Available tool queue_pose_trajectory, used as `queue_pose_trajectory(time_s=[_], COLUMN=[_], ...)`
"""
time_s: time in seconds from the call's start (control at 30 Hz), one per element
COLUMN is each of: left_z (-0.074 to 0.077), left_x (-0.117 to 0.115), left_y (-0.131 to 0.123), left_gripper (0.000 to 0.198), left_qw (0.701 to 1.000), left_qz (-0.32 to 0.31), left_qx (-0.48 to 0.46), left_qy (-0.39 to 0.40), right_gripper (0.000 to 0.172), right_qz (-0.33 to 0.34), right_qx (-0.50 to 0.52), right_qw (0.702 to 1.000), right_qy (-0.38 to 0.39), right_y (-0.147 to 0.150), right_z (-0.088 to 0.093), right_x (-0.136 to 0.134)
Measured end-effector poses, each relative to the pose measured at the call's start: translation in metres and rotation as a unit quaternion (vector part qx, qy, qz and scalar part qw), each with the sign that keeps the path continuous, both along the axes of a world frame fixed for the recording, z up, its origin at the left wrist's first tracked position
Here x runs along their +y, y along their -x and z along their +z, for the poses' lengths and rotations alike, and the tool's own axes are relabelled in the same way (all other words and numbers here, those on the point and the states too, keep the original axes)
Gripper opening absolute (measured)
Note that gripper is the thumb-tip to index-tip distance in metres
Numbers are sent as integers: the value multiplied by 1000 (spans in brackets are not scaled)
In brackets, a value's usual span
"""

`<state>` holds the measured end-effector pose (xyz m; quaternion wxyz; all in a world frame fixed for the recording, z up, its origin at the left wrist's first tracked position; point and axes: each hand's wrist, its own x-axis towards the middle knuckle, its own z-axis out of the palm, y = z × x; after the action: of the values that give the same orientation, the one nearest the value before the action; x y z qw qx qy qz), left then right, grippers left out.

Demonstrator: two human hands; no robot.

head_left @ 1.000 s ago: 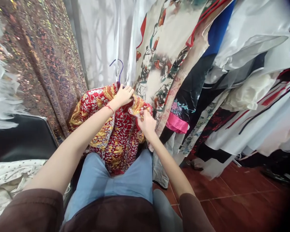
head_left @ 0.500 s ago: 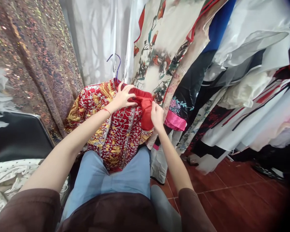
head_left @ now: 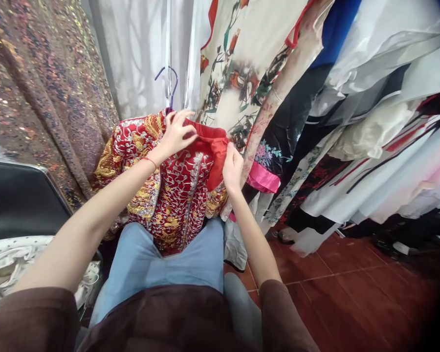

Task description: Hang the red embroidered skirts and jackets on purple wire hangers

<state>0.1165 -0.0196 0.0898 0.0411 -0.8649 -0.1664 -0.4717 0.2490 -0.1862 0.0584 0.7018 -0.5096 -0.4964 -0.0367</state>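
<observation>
A red jacket (head_left: 176,190) with gold and silver embroidery hangs upright in front of my knees. The hook of a purple hanger (head_left: 176,80) sticks up from its collar. My left hand (head_left: 178,134) is at the collar, thumb and forefinger pinching the jacket's edge while the other fingers are raised. On the right side, my right hand (head_left: 233,166) is closed on the jacket's front edge and folds it back. The plain red lining (head_left: 217,168) shows there. The hanger's arms are mostly hidden inside the jacket.
A sequined curtain-like cloth (head_left: 55,98) hangs at left above a black chair back (head_left: 22,198). White dotted fabric (head_left: 18,254) lies below it. At right hang a floral dress (head_left: 238,83) and several other garments over a red tiled floor (head_left: 337,298).
My left hand's thumb and forefinger have come together at the collar edge. The right hand keeps its hold on the jacket's front. The whole view has shifted slightly.
</observation>
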Motion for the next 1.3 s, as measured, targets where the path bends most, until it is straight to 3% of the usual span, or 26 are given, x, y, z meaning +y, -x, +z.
queue_pose_trajectory(time_s=[0.07, 0.13, 0.2, 0.27, 0.4, 0.5, 0.63, 0.8, 0.93, 1.03, 1.13, 1.2, 1.3], left_z=[11, 17, 16, 10, -2, 0, 8, 20, 20, -2, -45, -78, -123], left_x=[3, 9, 20, 34, 52, 54, 49, 36, 21, 7, -5, -8, -4], left_y=[24, 45, 63, 78, 105, 122, 123, 117, 137, 150, 149, 142, 130], left_gripper=[25, 49, 72, 83, 64, 48, 51, 70, 66, 68, 95, 90, 65], left_qw=[997, 990, 981, 968, 946, 950, 946, 930, 925, 926, 922, 917, 920], left_qz=[53, 110, 156, 196, 259, 249, 261, 302, 281, 312, 362, 374, 356], left_qx=[-45, -66, -52, -24, 56, 105, 113, 57, 84, 90, 47, 5, -21], left_qy=[23, 59, 105, 155, 188, 158, 155, 199, 242, 192, 132, 137, 163], right_gripper=[48, 50, 49, 44, 31, 29, 34, 48, 32, 26, 30, 35, 40], right_qz=[1, -13, -34, -71, -151, -166, -169, -110, -86, -113, -139, -158, -179], right_qx=[8, -5, -55, -143, -284, -293, -276, -276, -303, -313, -337, -337, -321], right_qw=[1000, 999, 992, 966, 876, 848, 863, 925, 912, 888, 871, 863, 844], right_qy=[16, 45, 111, 203, 359, 409, 388, 237, 263, 317, 329, 342, 392], right_y=[1, 9, 25, 41, 51, 37, 41, 116, 145, 131, 113, 106, 104], right_z=[-14, -26, -35, -42, -52, -54, -37, -1, -4, -28, -59, -78, -102], right_x=[2, 6, 13, 22, 41, 51, 61, 94, 115, 111, 91, 76, 60])
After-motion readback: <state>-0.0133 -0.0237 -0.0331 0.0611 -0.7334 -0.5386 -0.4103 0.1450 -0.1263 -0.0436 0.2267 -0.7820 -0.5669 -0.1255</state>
